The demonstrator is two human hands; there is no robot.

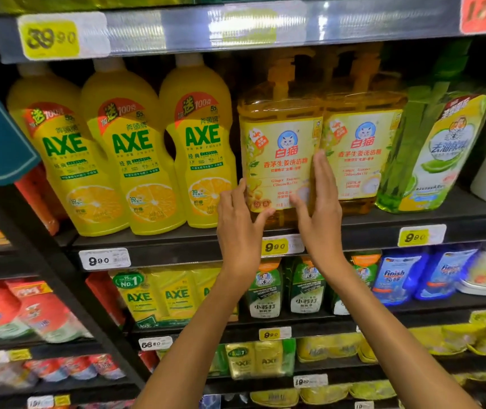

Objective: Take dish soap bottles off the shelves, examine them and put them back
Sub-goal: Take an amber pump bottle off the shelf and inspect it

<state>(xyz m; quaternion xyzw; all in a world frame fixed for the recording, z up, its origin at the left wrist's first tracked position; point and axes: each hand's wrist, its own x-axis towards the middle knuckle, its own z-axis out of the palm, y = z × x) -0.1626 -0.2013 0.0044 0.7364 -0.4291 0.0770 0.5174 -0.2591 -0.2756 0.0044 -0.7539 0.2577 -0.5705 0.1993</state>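
Note:
An amber pump bottle of dish soap (277, 149) with a yellow cat-logo label stands at the front of the middle shelf (176, 249). My left hand (238, 219) grips its lower left side, with fingers round the edge and the thumb across the bottom front. My right hand (321, 208) lies flat against the bottle's right side, fingers straight up and thumb touching the label. The bottle's base rests on the shelf board.
A twin amber bottle (362, 154) stands close on the right, then a green refill pack (439, 154). Three yellow AXE bottles (200, 143) stand on the left. The shelf above hangs just over the pump heads. Pouches (165, 296) fill the lower shelves.

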